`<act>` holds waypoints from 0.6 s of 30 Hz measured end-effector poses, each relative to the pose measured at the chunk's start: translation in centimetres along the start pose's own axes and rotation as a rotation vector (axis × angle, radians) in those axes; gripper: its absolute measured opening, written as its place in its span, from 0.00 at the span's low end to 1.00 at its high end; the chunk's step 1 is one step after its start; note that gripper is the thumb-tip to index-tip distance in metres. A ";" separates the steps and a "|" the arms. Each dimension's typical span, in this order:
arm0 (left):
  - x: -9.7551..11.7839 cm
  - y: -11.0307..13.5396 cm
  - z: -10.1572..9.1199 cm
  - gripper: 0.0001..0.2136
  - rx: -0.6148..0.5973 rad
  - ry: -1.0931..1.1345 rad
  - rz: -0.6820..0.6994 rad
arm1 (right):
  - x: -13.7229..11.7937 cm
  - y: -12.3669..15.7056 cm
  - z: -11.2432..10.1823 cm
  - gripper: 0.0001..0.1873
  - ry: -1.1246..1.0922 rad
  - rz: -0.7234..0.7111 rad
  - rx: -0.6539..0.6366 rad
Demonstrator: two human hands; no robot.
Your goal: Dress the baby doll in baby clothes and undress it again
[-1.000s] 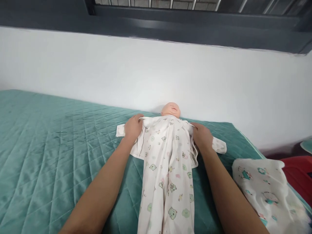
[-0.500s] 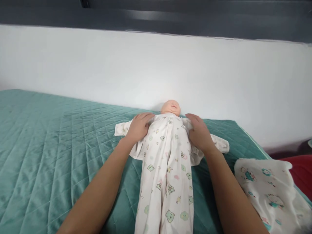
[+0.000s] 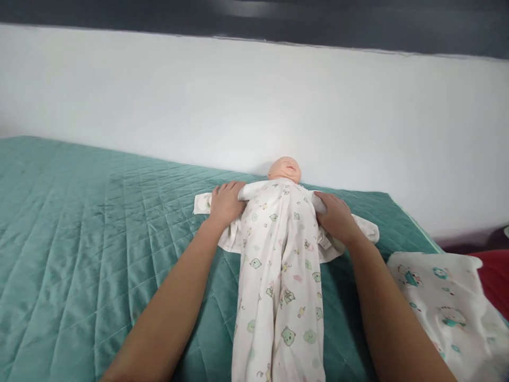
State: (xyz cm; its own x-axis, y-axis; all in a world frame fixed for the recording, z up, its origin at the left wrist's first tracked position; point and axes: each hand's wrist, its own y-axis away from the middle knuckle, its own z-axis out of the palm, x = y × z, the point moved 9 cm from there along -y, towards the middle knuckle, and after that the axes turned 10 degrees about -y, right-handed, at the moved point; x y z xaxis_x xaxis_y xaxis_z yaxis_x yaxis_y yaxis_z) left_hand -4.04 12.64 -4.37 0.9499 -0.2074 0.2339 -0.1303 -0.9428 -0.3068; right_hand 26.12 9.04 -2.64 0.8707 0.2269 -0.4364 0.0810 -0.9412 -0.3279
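1. On your far left the green quilted bedspread (image 3: 79, 223) lies flat, so this side gives much open room, up to the white wall (image 3: 254, 106)
2. Your left hand (image 3: 226, 204) lies spread and flat, palm down, on the left sleeve and shoulder of the sleepsuit (image 3: 280, 265); it grips nothing, and I judge that it presses the cloth so it does not slide
3. The baby doll (image 3: 284, 170) lies on its back in the middle, its head almost touching the wall, so no room is left beyond it; the white sleepsuit with small animal prints covers the body and runs toward you, past the lower edge of the view
4. Your right hand (image 3: 336, 217) is at the other shoulder, with the fingers curled into a fold of the sleepsuit and partly hidden by it; it seems to hold the cloth there
5. Just beside your right forearm a second printed cloth (image 3: 441, 302) lies at the edge of the bed, with a red object (image 3: 493, 276) beyond it; the room here is narrow
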 end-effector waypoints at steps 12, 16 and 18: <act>-1.7 0.3 -1.3 0.18 0.142 0.107 -0.163 | -19.7 -5.2 6.6 0.21 0.154 -0.275 -0.367; -2.0 -0.5 -0.4 0.15 0.045 0.019 -0.182 | -20.7 -7.5 11.0 0.16 0.356 -0.244 -0.511; -1.9 -0.8 -0.2 0.14 0.012 -0.032 -0.179 | -20.3 -8.0 12.0 0.14 0.379 -0.218 -0.576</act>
State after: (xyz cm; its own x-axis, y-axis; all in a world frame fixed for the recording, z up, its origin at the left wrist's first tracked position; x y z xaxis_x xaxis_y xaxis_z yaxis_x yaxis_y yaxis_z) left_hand -5.82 13.76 -4.42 0.9663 -0.0281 0.2560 0.0446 -0.9607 -0.2741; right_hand 1.93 14.96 -1.22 0.9053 0.4210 -0.0571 0.4244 -0.8903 0.1652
